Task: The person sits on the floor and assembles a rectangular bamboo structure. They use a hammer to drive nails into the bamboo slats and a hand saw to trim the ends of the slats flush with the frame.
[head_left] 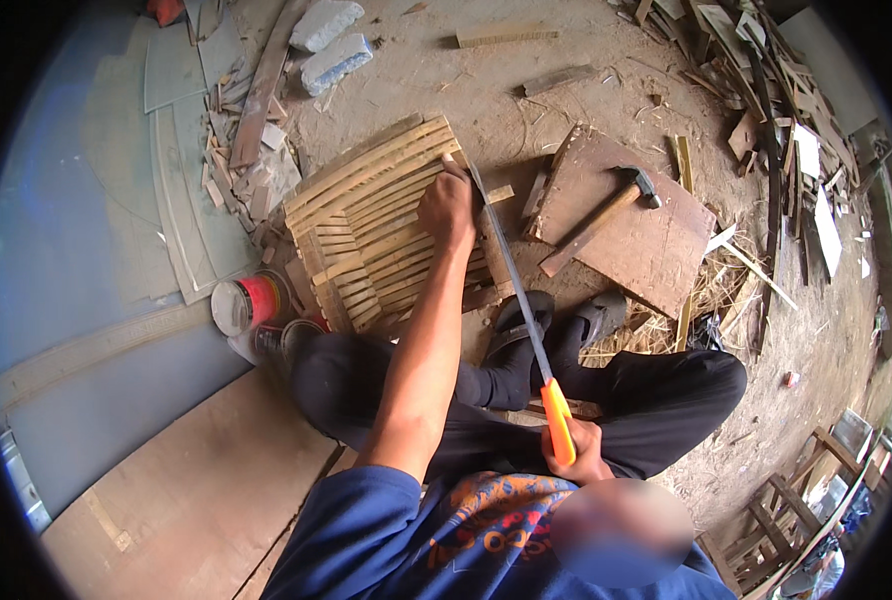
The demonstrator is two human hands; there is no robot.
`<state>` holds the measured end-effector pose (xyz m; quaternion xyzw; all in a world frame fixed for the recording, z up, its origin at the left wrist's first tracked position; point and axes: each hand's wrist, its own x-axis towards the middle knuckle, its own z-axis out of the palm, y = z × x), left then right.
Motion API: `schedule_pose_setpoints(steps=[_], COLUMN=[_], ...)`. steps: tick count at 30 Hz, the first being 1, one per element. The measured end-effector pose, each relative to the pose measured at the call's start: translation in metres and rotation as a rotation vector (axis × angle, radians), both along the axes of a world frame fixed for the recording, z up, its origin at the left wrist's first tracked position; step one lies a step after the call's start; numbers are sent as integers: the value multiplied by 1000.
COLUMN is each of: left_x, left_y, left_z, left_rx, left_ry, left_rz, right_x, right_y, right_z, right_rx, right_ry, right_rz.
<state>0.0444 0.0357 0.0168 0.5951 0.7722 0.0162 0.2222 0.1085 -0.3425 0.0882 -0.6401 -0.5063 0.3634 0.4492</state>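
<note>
A slatted wooden crate [331, 200] stands tilted on the ground in front of my legs. My left hand [448, 207] is closed on the crate near its upper right corner. My right hand [584, 450], down by my lap, grips the orange handle of a handsaw [526, 325]. The long, narrow saw blade runs up and left from the handle to the crate's right edge, close to my left fingers. Whether its teeth touch the wood, I cannot tell. A short wood end [501, 194] juts out past the blade on the right.
A hammer [606, 222] lies on a brown wooden board [651, 255] right of the crate. Paint cans [246, 303] stand at the left, near glass-like sheets [181, 190]. Broken blocks [334, 62] lie behind, scrap wood [796, 130] is heaped far right, and my shoes [598, 318] are close by.
</note>
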Motion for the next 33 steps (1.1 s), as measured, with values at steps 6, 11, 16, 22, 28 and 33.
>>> schedule_pose_setpoints(steps=[6, 11, 16, 22, 28, 33], left_x=[-9, -6, -13, -9, -8, -8], left_y=[-6, -8, -13, -8, -9, -6], left_z=[-22, 1, -20, 1, 6, -7], left_rx=[268, 148, 249, 156, 161, 208], left_ry=[-61, -79, -127, -102, -164, -109], left_rz=[-56, -81, 62, 16, -51, 34], right_x=[5, 0, 4, 5, -1, 2], right_y=[112, 161, 10, 106, 140, 15], right_z=[-5, -11, -3, 10, -6, 21], right_rx=[60, -50, -75, -200, -47, -163], right_ry=[73, 119, -3, 91, 127, -116], right_rz=[-51, -100, 14, -60, -82, 21])
